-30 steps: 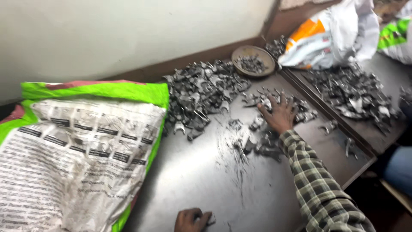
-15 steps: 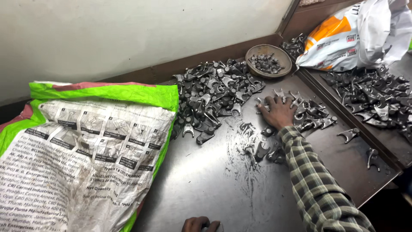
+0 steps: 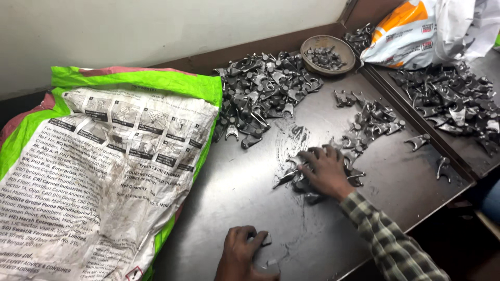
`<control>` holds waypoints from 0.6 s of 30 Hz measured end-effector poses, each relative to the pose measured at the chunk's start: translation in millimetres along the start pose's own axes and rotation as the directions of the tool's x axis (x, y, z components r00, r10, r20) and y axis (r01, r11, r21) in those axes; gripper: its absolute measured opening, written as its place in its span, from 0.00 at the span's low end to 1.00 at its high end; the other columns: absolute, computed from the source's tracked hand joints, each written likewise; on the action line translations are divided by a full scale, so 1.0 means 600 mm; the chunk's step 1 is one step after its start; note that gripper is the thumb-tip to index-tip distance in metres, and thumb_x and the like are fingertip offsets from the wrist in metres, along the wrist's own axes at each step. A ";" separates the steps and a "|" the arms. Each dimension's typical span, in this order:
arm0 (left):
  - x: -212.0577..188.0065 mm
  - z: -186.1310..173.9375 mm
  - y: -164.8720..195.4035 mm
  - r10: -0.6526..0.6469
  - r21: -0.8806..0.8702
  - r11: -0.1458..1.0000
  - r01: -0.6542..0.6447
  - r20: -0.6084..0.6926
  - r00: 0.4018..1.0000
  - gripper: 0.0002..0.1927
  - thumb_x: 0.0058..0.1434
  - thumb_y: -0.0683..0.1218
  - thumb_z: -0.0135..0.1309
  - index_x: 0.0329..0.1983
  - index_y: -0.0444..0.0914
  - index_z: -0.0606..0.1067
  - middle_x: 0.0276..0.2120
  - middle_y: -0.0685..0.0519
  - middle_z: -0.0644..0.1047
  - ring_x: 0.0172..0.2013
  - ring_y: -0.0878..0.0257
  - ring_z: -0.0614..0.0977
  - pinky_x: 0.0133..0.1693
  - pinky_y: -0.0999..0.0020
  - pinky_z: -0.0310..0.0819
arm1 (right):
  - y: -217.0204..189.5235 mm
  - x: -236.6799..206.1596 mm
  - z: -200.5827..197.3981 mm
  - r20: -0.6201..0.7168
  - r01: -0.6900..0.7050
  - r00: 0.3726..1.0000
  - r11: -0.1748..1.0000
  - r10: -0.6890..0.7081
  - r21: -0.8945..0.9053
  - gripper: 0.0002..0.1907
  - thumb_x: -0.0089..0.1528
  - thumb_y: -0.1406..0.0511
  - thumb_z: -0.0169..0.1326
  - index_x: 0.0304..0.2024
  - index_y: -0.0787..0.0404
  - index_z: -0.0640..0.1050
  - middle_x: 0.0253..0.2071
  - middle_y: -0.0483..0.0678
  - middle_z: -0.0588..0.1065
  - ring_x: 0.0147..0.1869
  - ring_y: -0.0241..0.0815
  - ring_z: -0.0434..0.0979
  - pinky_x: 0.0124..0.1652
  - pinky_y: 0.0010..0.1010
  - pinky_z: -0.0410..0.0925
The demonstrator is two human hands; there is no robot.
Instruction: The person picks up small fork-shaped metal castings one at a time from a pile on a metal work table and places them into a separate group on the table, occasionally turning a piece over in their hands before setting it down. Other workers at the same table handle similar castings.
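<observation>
- Dark metal table (image 3: 245, 192) against a pale wall.
- Right hand (image 3: 327, 171), fingers spread, rests flat on small forked metal parts (image 3: 299, 179) mid-table.
- Left hand (image 3: 245, 255) grips one at the near edge.
- They look heavy, stiff, oily; grip the stem.

workshop, steel bench (image 3: 250, 187), heaped metal parts (image 3: 263, 91)

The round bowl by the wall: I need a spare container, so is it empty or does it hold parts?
Not empty. The round bowl holds a small heap of dark metal parts, lying well below its rim.
</observation>
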State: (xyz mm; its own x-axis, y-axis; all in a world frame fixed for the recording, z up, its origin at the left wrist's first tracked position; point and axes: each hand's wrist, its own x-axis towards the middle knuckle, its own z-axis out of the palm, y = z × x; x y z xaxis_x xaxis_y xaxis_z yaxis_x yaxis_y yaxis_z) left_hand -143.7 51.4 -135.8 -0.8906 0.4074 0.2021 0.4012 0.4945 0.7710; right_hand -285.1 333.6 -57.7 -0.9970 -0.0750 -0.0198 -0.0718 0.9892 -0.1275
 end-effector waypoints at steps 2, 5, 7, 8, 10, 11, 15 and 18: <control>0.002 -0.012 0.016 -0.036 0.008 0.999 0.035 0.027 0.999 0.42 0.29 0.56 0.73 0.51 0.36 0.80 0.47 0.43 0.73 0.52 0.46 0.72 0.54 0.52 0.71 | -0.003 -0.036 0.017 -0.039 0.041 0.998 0.999 -0.041 -0.005 0.29 0.63 0.45 0.47 0.66 0.39 0.70 0.67 0.49 0.65 0.75 0.63 0.51 0.69 0.64 0.44; 0.002 -0.026 0.033 -0.054 0.021 0.998 0.053 0.062 0.997 0.43 0.31 0.56 0.74 0.52 0.36 0.79 0.51 0.43 0.72 0.55 0.45 0.70 0.56 0.52 0.68 | 0.002 -0.083 0.019 -0.219 0.221 0.950 0.975 -0.222 -0.029 0.27 0.64 0.49 0.51 0.64 0.47 0.73 0.66 0.56 0.67 0.73 0.66 0.53 0.66 0.67 0.46; 0.001 -0.034 0.040 -0.061 0.026 0.998 0.059 0.073 0.995 0.43 0.31 0.57 0.74 0.53 0.36 0.79 0.52 0.42 0.72 0.56 0.45 0.69 0.57 0.52 0.67 | 0.000 -0.132 0.015 -0.329 0.088 0.942 0.993 -0.060 0.073 0.24 0.65 0.51 0.52 0.62 0.48 0.74 0.62 0.54 0.70 0.69 0.58 0.61 0.65 0.55 0.55; 0.000 -0.037 0.044 -0.068 0.024 0.998 0.066 0.073 0.995 0.43 0.32 0.57 0.74 0.53 0.35 0.78 0.52 0.42 0.72 0.56 0.45 0.69 0.57 0.52 0.67 | -0.006 -0.152 0.013 -0.372 0.032 0.928 0.991 0.017 0.126 0.23 0.66 0.52 0.53 0.61 0.49 0.75 0.60 0.53 0.72 0.67 0.54 0.65 0.65 0.49 0.59; -0.001 -0.041 0.049 -0.106 0.022 0.994 0.105 0.080 0.991 0.44 0.32 0.57 0.73 0.54 0.36 0.78 0.52 0.43 0.72 0.57 0.46 0.68 0.57 0.53 0.67 | -0.034 -0.185 0.020 -0.300 0.055 0.954 0.992 -0.019 0.110 0.23 0.62 0.53 0.57 0.58 0.52 0.76 0.56 0.52 0.73 0.63 0.52 0.68 0.61 0.49 0.60; -0.001 -0.042 0.051 -0.124 0.024 0.992 0.122 0.090 0.988 0.44 0.32 0.57 0.74 0.54 0.36 0.78 0.52 0.43 0.72 0.57 0.46 0.68 0.57 0.53 0.67 | -0.049 -0.193 0.024 -0.276 0.055 0.961 0.993 -0.025 0.102 0.24 0.60 0.53 0.59 0.56 0.53 0.77 0.53 0.52 0.74 0.60 0.51 0.70 0.59 0.49 0.61; 0.003 -0.043 0.056 -0.124 0.062 0.991 0.118 0.098 0.987 0.43 0.32 0.57 0.73 0.54 0.38 0.79 0.51 0.44 0.73 0.57 0.47 0.69 0.57 0.54 0.68 | -0.113 -0.202 0.056 -0.267 0.107 0.958 0.994 -0.103 0.002 0.25 0.51 0.64 0.59 0.51 0.63 0.79 0.51 0.58 0.75 0.55 0.60 0.70 0.52 0.52 0.62; 0.003 -0.042 0.055 -0.104 0.062 0.993 0.098 0.088 0.991 0.44 0.31 0.57 0.73 0.54 0.38 0.79 0.52 0.43 0.72 0.57 0.46 0.68 0.57 0.54 0.68 | -0.130 -0.200 0.066 -0.240 0.157 0.962 0.984 -0.132 0.089 0.22 0.46 0.72 0.56 0.45 0.61 0.80 0.50 0.56 0.76 0.55 0.58 0.72 0.52 0.49 0.65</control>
State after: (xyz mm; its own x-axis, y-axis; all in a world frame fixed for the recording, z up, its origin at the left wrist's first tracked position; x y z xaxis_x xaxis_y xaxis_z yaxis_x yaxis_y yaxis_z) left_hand -137.5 49.2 -94.5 -0.9052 0.4196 0.0674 0.3242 0.5792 0.7480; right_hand -158.8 260.4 -84.7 -0.9563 -0.1727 0.2360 -0.2250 0.9500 -0.2165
